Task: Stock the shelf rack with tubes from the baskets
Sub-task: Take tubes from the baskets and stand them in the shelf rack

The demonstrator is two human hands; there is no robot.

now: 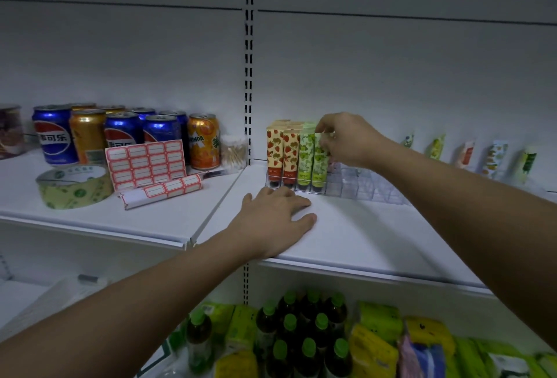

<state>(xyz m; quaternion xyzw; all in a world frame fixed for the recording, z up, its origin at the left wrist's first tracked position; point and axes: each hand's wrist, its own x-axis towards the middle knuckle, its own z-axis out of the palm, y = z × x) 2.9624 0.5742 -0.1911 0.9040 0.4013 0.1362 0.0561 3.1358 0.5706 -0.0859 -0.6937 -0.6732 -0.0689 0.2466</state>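
Observation:
A clear plastic rack stands on the white shelf. Its left slots hold upright strawberry-print tubes and green-print tubes, with more behind them. My right hand pinches the top of the rightmost green tube, which stands in the rack's front row. My left hand rests flat on the shelf just in front of the rack's left end, fingers spread. The rack's right slots hold nothing. No basket is in view.
Several single tubes lean against the back wall at the right. On the left shelf stand soda cans, a tape roll, label sheets and a cotton-swab box. Green-capped bottles and packets fill the lower shelf.

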